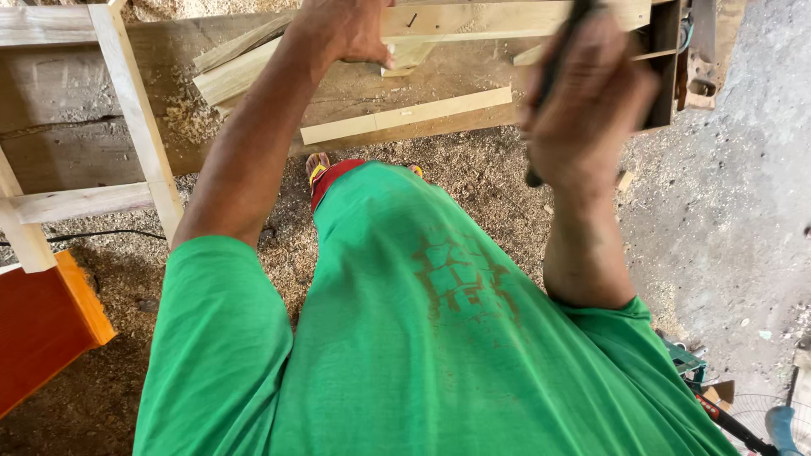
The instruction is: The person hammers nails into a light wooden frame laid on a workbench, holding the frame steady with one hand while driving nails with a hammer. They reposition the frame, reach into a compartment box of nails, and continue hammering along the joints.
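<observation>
The right hand point(591, 101) is raised and blurred, its fingers curled tight round a dark, slim tool handle point(549, 84) whose upper end runs out of view, so the kind of tool cannot be told. The left hand point(346, 29) reaches forward and presses down, fingers bent, on a pale wooden strip point(473, 19) lying along the far part of the counter point(76, 93). Just below that hand sits a second pale strip point(405, 116), and to its left a few more offcuts point(232, 72) lie crossed among shavings. Further left stands a light wooden frame point(135, 110), and beyond it an orange board point(42, 325) near the floor. Sawdust point(473, 181) covers the ground under the person's green shirt point(422, 338). Judging by the pose, the step in hand is working the held-down strip with the tool; the next move calls for a steady left-hand hold and a well-aimed stroke clear of the fingers.
</observation>
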### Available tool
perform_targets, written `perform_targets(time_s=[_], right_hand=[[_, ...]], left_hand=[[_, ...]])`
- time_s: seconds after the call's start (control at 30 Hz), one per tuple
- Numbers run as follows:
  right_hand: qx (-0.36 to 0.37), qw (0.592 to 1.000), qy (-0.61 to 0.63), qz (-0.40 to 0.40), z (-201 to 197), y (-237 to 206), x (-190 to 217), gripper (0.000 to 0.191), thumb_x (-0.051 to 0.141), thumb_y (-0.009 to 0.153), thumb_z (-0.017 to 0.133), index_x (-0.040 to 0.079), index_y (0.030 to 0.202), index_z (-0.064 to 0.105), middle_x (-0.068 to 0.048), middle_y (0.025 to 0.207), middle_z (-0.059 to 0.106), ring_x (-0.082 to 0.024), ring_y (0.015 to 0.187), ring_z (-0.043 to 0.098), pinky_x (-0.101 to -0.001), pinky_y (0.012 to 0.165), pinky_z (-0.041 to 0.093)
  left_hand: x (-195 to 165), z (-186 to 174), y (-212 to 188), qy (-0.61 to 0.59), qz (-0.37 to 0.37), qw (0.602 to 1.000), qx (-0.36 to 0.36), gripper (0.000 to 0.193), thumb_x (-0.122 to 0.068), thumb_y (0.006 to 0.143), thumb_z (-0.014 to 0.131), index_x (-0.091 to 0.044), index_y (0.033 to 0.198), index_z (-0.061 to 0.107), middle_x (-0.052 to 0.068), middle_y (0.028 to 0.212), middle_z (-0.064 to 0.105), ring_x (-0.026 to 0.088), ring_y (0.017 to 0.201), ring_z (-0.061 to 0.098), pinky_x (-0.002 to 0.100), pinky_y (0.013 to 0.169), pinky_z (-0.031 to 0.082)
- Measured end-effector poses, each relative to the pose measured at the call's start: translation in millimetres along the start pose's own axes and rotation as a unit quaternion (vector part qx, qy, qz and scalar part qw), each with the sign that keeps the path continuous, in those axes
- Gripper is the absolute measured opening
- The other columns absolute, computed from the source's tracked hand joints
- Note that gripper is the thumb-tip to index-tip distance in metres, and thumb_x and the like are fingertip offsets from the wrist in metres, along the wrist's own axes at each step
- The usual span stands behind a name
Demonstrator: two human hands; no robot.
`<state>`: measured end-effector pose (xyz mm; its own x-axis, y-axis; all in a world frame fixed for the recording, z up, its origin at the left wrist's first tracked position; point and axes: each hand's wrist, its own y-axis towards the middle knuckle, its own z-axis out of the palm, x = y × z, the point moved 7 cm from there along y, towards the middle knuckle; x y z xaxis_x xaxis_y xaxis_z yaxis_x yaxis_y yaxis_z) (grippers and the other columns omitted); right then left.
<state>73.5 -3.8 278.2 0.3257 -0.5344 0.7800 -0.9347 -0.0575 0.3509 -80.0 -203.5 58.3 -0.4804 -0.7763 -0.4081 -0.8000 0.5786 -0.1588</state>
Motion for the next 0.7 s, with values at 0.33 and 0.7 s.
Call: perform_targets(time_s=[0.33, 0.7], right_hand=[[0.084, 0.994, -0.014, 0.065, 0, -11, -19, 0.046, 0.041, 0.123, 0.04, 0.006, 0.098, 0.058, -0.003, 0.07, 0.061, -0.011, 0.054, 0.06, -0.0268, 0.044, 0.045], [0.167, 0.972, -0.105, 0.13, 67, -8, -84, 0.044, 0.03, 0.12, 0.038, 0.007, 0.088, 0.059, -0.003, 0.064, 0.051, -0.015, 0.044, 0.04, -0.035, 0.036, 0.031]], left_hand=[[-13, -4, 7, -0.019, -0.029, 0.997, 0.069, 0.057, -0.024, 0.075, 0.089, -0.004, 0.127, 0.073, 0.02, 0.097, 0.076, 0.03, 0.078, 0.074, 0.045, 0.071, 0.06], [-13, -9, 12, -0.048, 0.017, 0.999, 0.0, 0.059, -0.02, 0.069, 0.089, -0.006, 0.123, 0.071, 0.021, 0.104, 0.074, 0.035, 0.088, 0.071, 0.049, 0.076, 0.057]])
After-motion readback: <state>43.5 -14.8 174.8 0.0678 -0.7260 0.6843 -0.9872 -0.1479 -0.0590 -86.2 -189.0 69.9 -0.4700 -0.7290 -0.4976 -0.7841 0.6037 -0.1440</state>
